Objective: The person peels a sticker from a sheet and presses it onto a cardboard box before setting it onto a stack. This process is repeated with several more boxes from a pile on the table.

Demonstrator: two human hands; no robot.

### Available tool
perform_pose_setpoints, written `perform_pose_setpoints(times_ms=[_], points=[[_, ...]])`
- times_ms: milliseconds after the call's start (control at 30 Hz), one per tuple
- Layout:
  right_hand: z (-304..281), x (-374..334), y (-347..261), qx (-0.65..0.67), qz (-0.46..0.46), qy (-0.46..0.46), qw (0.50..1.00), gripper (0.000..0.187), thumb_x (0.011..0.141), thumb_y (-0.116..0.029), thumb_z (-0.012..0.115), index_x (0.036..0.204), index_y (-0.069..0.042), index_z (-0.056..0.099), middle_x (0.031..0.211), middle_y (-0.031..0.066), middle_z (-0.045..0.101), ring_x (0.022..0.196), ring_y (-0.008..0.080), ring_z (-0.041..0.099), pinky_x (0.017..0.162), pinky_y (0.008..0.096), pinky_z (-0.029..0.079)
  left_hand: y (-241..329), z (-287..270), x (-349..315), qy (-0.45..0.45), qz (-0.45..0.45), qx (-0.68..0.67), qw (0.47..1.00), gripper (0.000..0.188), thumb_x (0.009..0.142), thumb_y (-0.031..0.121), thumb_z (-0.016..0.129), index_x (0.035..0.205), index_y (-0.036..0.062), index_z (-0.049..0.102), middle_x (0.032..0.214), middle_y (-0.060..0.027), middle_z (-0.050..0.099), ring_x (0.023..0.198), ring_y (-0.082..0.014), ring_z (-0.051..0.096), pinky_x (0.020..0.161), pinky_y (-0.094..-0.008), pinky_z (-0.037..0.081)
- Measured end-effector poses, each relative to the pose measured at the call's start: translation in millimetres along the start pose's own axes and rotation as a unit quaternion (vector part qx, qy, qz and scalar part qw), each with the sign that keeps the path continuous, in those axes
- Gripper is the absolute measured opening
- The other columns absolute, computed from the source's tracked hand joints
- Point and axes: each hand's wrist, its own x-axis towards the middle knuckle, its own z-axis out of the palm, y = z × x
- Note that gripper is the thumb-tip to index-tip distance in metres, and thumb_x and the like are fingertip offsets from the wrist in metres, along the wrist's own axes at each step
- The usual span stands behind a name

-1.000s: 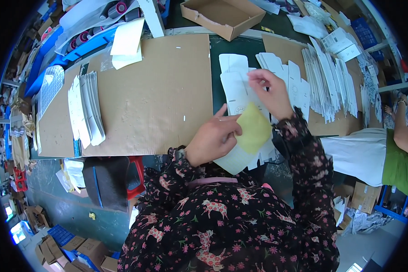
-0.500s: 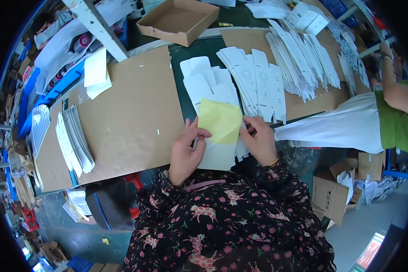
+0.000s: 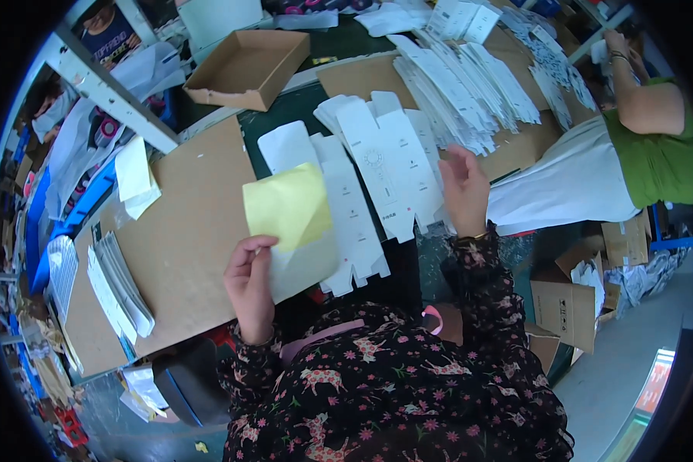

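My left hand (image 3: 250,285) pinches the lower left edge of a thin sheet (image 3: 289,208), bright yellow above and pale below. The sheet lies over part of a white flattened carton (image 3: 350,208) at the table's front edge. To its right is another white flattened carton (image 3: 377,158) with printed marks, and its notched lower end juts past the edge. My right hand (image 3: 466,189) is raised at the right side of these cartons, fingers loosely bent and apart, with nothing visible in it.
Cardboard (image 3: 185,231) covers the left tabletop, bearing a stack of white flat pieces (image 3: 121,285) and pale yellow sheets (image 3: 135,173). A shallow cardboard tray (image 3: 246,69) sits at the back. More flattened cartons (image 3: 470,92) lie back right. A person in green (image 3: 658,146) is at the right.
My left hand has moved left with the yellow sheet, uncovering more of the cartons. My right hand has come away from the sheet, up and right. The whole view has shifted somewhat.
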Motion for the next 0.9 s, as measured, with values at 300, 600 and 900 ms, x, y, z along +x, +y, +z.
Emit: perform_pose_setpoints(times_ms=[300, 600, 900], points=[[-25.6, 51.1, -6.0, -0.241, -0.187, 0.09, 0.948, 0.029, 0.095, -0.011, 0.075, 0.124, -0.004, 0.072, 0.12, 0.0117, 0.071, 0.109, 0.0257, 0.066, 0.094, 0.0367, 0.053, -11.6, -7.3, 3.5, -0.004, 0.053, 0.051, 0.997, 0.013, 0.106, 0.004, 0.059, 0.111, -0.0002, 0.07, 0.105, -0.0013, 0.072, 0.095, -0.0061, 0.06, 0.087, -0.0215, 0.044], [-22.5, 123.1, 21.0, -0.496, -0.269, -0.041, 0.824, 0.058, 0.1, -0.015, 0.062, 0.157, -0.018, 0.049, 0.161, 0.0052, 0.05, 0.146, 0.0324, 0.047, 0.116, 0.0669, 0.035, -2.5, -10.0, 9.5, 0.079, 0.032, 0.093, 0.992, 0.012, 0.105, 0.007, 0.059, 0.106, 0.0026, 0.07, 0.098, 0.001, 0.067, 0.091, -0.0067, 0.056, 0.083, -0.0218, 0.044], [-8.0, 114.4, 33.3, -0.529, -0.262, -0.034, 0.807, 0.066, 0.099, -0.007, 0.055, 0.162, -0.022, 0.043, 0.167, 0.0002, 0.042, 0.154, 0.0283, 0.038, 0.115, 0.0736, 0.03, 6.1, -6.8, 26.4, 0.136, 0.015, 0.13, 0.982, 0.013, 0.105, 0.008, 0.057, 0.105, 0.0036, 0.07, 0.095, 0.0017, 0.065, 0.085, -0.0054, 0.054, 0.077, -0.0208, 0.043]])
